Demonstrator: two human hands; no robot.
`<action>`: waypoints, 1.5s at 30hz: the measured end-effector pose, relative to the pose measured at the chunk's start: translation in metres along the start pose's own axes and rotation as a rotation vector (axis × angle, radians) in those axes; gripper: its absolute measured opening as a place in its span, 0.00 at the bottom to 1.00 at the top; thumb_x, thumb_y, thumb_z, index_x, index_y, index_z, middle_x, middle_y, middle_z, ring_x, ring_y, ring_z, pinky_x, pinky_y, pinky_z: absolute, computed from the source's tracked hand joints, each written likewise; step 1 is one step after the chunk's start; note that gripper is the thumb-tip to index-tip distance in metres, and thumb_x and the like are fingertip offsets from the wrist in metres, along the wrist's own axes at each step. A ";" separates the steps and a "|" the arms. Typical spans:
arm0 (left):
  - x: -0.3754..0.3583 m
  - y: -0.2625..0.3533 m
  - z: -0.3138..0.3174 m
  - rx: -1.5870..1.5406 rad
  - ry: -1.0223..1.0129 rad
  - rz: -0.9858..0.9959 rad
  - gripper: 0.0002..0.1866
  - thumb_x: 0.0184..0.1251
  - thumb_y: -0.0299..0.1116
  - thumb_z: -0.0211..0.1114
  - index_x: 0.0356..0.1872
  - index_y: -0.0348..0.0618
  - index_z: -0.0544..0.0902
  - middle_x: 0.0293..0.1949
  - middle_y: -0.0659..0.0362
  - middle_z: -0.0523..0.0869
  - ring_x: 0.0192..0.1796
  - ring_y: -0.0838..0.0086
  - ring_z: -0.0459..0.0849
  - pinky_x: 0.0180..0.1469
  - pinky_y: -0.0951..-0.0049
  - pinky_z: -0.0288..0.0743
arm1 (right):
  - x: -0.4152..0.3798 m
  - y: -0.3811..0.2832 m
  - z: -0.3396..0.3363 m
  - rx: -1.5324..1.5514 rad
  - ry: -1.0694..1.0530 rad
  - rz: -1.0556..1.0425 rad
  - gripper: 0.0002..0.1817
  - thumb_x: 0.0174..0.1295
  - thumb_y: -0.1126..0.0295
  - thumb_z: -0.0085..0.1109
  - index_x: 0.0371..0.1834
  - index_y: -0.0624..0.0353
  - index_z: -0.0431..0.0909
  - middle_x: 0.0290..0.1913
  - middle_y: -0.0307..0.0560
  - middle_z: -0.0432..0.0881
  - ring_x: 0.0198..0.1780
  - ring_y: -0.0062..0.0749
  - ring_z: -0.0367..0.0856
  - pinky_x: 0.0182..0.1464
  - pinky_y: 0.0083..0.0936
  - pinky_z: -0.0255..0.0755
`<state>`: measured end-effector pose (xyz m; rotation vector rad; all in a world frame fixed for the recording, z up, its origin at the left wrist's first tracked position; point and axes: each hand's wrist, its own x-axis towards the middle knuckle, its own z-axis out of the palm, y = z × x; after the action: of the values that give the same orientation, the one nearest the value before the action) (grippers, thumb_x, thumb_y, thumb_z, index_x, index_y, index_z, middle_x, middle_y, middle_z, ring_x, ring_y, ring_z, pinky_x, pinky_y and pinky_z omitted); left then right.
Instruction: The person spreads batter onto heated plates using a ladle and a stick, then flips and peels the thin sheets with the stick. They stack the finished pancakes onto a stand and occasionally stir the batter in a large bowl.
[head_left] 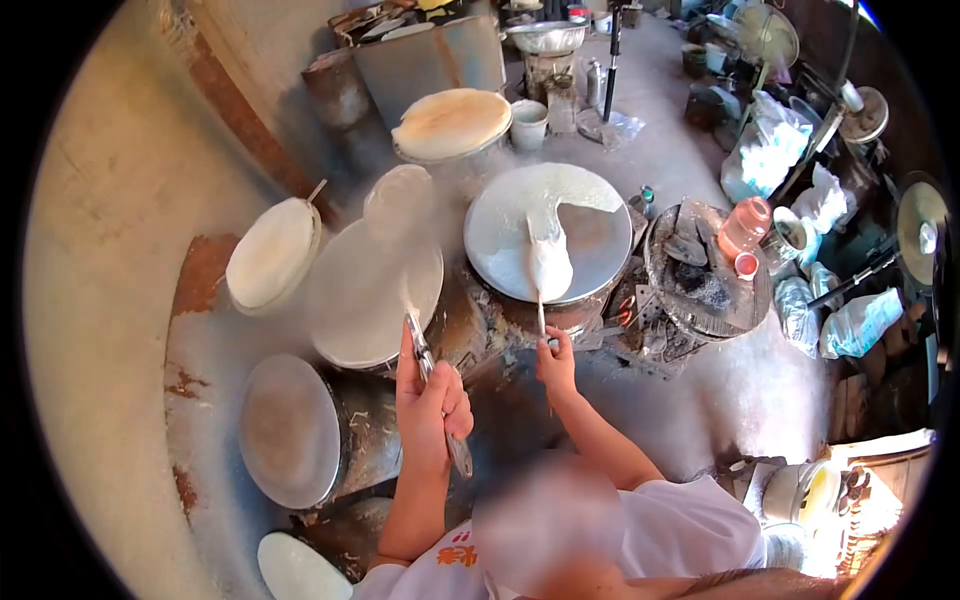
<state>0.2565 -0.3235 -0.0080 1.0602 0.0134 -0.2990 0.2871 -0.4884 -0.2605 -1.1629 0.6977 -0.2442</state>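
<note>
Two hands are at work over steaming round pans. The right hand (556,362) pinches the end of a thin stick (541,318), whose far end carries a white spreader (548,258) lying on the round griddle (548,232) straight ahead of it. White batter (560,188) already covers the far part of that griddle; the near part is bare and grey. The left hand (428,400) is closed in a fist around a metal ladle handle (432,372), held upright just to the left, its tip near the edge of a lidded steaming pan (372,290). Farther left of that hand sit a pale round lid (272,252) and a dark drum top (290,428).

To spread well, I judge the stick should stay low and the spreader flat, sweeping in one even arc so the layer comes out thin with no gaps or ridges. Light pressure seems wise, since a hard push would scrape the batter off the hot surface. Keeping the left hand's ladle clear of the griddle avoids drips on the fresh layer. Steam blurs the pans left of the griddle.
</note>
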 end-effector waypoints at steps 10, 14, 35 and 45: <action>-0.012 0.001 -0.022 0.127 0.058 0.023 0.35 0.71 0.25 0.51 0.74 0.64 0.49 0.17 0.66 0.60 0.11 0.84 0.57 0.10 0.82 0.53 | 0.022 0.020 -0.004 -0.191 -0.061 -0.185 0.12 0.67 0.66 0.52 0.52 0.54 0.73 0.25 0.39 0.76 0.16 0.18 0.66 0.16 0.19 0.62; -0.006 -0.003 -0.024 0.152 -0.004 -0.007 0.34 0.71 0.26 0.50 0.74 0.65 0.49 0.17 0.67 0.59 0.11 0.84 0.57 0.10 0.82 0.53 | 0.000 -0.017 -0.091 -0.092 -0.030 0.114 0.19 0.68 0.64 0.53 0.61 0.48 0.72 0.27 0.36 0.76 0.17 0.17 0.65 0.15 0.19 0.60; 0.123 -0.080 0.094 0.284 -0.158 -0.092 0.34 0.71 0.24 0.50 0.74 0.59 0.48 0.16 0.68 0.61 0.12 0.85 0.59 0.12 0.81 0.56 | 0.142 -0.150 -0.178 -0.433 -0.225 -0.010 0.17 0.67 0.66 0.52 0.58 0.50 0.77 0.21 0.34 0.76 0.16 0.14 0.65 0.16 0.17 0.60; 0.165 -0.093 0.143 0.369 -0.161 -0.158 0.35 0.70 0.24 0.50 0.74 0.57 0.47 0.16 0.68 0.63 0.12 0.85 0.59 0.13 0.81 0.57 | 0.182 -0.174 -0.234 -0.529 -0.337 0.029 0.16 0.67 0.65 0.53 0.57 0.49 0.78 0.25 0.38 0.82 0.16 0.16 0.70 0.20 0.18 0.69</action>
<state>0.3730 -0.5277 -0.0426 1.4011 -0.1063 -0.5436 0.3121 -0.8285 -0.2230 -1.6478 0.4890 0.1740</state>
